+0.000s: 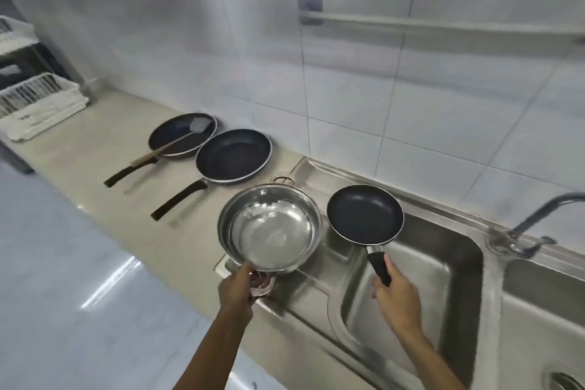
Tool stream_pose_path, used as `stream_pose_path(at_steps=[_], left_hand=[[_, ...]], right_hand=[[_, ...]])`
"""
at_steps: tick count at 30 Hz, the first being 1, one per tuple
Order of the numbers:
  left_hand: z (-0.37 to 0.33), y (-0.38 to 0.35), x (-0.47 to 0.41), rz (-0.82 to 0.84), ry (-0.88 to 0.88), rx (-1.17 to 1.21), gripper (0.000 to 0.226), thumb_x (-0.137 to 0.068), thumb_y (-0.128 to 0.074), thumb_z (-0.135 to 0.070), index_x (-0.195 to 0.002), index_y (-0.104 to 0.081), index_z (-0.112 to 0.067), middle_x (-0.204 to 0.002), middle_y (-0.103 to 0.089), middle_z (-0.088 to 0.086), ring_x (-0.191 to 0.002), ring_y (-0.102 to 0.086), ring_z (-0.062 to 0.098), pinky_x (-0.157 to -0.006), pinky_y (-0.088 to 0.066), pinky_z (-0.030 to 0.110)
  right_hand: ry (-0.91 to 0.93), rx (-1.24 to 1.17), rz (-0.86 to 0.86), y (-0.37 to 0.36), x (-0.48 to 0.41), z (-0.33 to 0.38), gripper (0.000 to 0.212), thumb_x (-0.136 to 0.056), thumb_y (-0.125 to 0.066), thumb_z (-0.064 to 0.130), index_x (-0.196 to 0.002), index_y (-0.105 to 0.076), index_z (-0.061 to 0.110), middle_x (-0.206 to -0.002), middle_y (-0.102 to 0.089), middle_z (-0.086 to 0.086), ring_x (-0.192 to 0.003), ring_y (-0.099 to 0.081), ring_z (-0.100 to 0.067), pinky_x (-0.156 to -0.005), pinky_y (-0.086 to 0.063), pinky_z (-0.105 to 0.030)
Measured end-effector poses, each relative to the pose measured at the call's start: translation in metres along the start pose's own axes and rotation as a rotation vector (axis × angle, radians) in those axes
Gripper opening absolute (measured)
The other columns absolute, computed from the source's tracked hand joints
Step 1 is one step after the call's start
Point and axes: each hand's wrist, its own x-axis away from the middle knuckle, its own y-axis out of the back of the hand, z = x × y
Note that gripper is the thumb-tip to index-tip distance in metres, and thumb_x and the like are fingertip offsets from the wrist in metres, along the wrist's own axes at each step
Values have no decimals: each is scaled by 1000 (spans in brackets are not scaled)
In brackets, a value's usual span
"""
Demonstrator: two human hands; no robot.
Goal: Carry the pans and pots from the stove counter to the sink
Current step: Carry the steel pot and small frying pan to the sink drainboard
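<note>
My left hand [235,290] pinches the steel pot [270,228] by its near handle, above the sink's [443,263] drainboard; my right hand's [397,296] fingers wrap the small pan's [364,214] handle, over the basin. I should lower both level, pan first, avoiding a clash.

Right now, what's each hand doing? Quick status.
Left hand: closed on the near handle of the steel pot.
Right hand: closed on the handle of the small frying pan, over the sink.

Shiny steel pot [272,228], matt sink [411,279]
</note>
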Motion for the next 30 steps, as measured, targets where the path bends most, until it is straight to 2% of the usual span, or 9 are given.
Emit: stream_pose_path(at_steps=[3,6,9,14,17,22,24,28,30], left_hand=[[-29,-26,-38,87,-20,-52,24,-74,-77,-8,-92,-69,4,-79,-68,24,-60,-65,29,-60,-58,38],[-42,-42,-62,83,0,-88,20,-70,-80,-11,-78,-71,6,-64,-69,18,-57,-66,27,-69,-59,43],[-60,-55,-82,157,22,-118,17,-71,-80,-15,-67,-71,-1,-53,-68,10,-47,-65,19,-59,-52,33],[-82,-67,-122,254,50,-132,28,-66,-81,-18,-78,-71,5,-64,-69,19,-55,-66,29,-63,-52,44],[-92,-70,-147,270,49,-171,24,-71,-78,-16,-79,-70,5,-63,-70,19,-47,-65,25,-46,-53,33],[-99,-73,-167,310,42,-188,17,-79,-76,-12,-81,-70,4,-54,-70,11,-41,-65,14,-33,-45,19],[-100,-75,-172,332,72,-204,15,-79,-75,-10,-82,-69,3,-50,-69,7,-40,-65,13,-32,-45,19],[-94,-70,-182,354,119,-186,22,-79,-74,-6,-98,-71,4,-71,-71,15,-53,-68,21,-46,-53,25],[-94,-70,-186,358,115,-164,22,-79,-74,-5,-99,-71,2,-74,-71,13,-53,-68,19,-43,-52,23]], right_hand=[[-64,-25,-57,-23,-16,18,59,-94,-64,29,-149,-46,39,-76,-78,0,-78,-72,-22,-73,-53,-35],[-94,-10,-108,-34,-19,31,54,-92,-67,29,-143,-53,43,-56,-70,13,-55,-62,8,-53,-38,-17],[-107,-51,-124,-48,-25,42,57,-93,-67,23,-146,-52,37,-62,-72,9,-61,-68,-2,-59,-48,-27],[-124,-75,-189,-80,-29,60,54,-94,-63,20,-146,-53,33,-74,-74,1,-69,-70,-21,-65,-53,-37],[-174,-167,-244,-103,-25,71,52,-94,-63,20,-144,-54,35,-79,-75,-2,-70,-72,-23,-68,-59,-43],[-245,-259,-315,-134,-24,89,53,-94,-65,19,-143,-51,32,-104,-76,-7,-89,-73,-35,-79,-60,-55],[-266,-291,-329,-141,-29,95,53,-95,-64,18,-144,-50,32,-105,-76,-8,-92,-73,-36,-80,-60,-57],[-328,-353,-329,-150,-28,98,55,-95,-65,14,-145,-47,31,-103,-75,-11,-90,-74,-38,-78,-61,-59],[-341,-375,-327,-151,-29,99,54,-96,-65,12,-145,-48,29,-101,-75,-11,-86,-75,-37,-74,-62,-58]])
